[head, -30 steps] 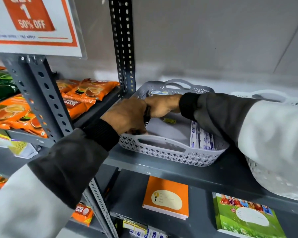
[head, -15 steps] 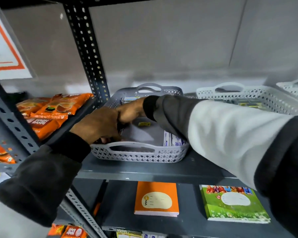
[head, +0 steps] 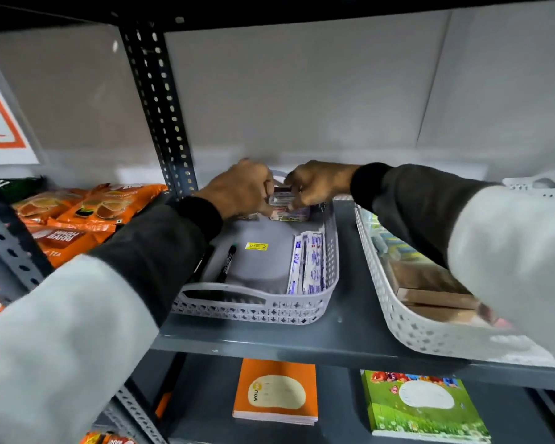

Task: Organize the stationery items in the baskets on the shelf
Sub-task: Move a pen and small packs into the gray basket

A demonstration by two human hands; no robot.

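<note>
Hands, left hand [head: 242, 187] and right hand [head: 318, 184], both grasping small packets [head: 282, 200] over grey basket's [head: 269, 307] far rim, shelf [head: 343, 283] bare alongside.

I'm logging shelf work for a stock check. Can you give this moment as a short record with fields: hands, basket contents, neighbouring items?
left hand: gripping small packs at the far end of the grey basket
right hand: gripping the same small packs
grey basket: black marker on the left, long packets along the right wall, yellow sticker on the floor
white basket: right of it, holds brown boxes
lower shelf: orange notebook, green notebook
</note>
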